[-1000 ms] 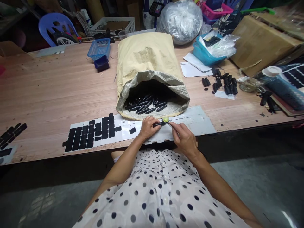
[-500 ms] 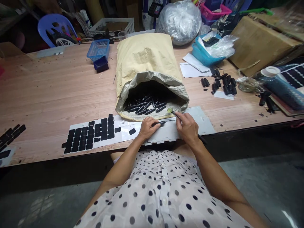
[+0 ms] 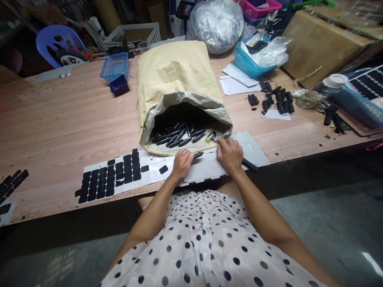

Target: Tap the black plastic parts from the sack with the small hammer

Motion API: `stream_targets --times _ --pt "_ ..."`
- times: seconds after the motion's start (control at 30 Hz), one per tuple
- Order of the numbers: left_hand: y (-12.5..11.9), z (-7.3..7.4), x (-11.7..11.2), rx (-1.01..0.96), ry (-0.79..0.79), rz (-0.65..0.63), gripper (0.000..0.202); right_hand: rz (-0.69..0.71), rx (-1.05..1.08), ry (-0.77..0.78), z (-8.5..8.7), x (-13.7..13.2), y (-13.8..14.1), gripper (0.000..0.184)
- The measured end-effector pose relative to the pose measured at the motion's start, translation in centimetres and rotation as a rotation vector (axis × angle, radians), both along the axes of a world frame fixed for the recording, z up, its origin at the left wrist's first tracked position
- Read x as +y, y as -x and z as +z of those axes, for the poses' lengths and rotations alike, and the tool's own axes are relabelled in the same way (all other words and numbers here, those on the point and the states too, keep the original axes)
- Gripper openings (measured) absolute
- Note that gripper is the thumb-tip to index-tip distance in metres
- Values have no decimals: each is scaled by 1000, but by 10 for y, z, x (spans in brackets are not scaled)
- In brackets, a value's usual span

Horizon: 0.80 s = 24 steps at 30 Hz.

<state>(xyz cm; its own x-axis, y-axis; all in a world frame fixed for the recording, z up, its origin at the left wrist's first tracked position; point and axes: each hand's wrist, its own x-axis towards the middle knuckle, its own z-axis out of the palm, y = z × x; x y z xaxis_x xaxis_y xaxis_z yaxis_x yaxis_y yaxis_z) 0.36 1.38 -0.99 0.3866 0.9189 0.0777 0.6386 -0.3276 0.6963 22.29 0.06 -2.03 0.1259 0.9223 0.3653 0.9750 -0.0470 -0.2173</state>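
The yellow sack gaped at the frame's upper centre. Right of centre, the right hand gripped the mallet by its shaft. Just below centre, the left hand pinched a slim black piece, apparently light, stiff and perhaps slippery, best held at the end away from the protruding tip

The left hand, as I watch it from far away, holds a black piece above the grey board. The right hand grips a hammer, and I see its yellow-green end near the mouth of the sack. Inside the sack lie many dark slender pieces. Along the front of the bench, black patches stand in rows.
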Motion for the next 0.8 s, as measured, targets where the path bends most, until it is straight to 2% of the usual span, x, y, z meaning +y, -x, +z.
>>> stream_targets --times 0.17,0.3,0.4,0.47,0.63,0.8 --pt "-3 10 -9 93 -80 -86 38 -2 10 3 0 1 -1 32" --pt "-7 17 -36 143 -136 -345 37 5 9 2 -3 1 -2 33" --pt "-8 15 -57 196 -177 -570 37 8 -3 0 -5 2 -2 33" --pt "-7 11 -66 251 -241 -647 34 2 -3 0 -5 2 -1 33" --pt "-5 2 -72 352 -366 -661 25 1 6 1 -5 3 0 33" --pt "-9 -1 -77 402 -405 -624 21 16 10 -1 -5 4 1 32"
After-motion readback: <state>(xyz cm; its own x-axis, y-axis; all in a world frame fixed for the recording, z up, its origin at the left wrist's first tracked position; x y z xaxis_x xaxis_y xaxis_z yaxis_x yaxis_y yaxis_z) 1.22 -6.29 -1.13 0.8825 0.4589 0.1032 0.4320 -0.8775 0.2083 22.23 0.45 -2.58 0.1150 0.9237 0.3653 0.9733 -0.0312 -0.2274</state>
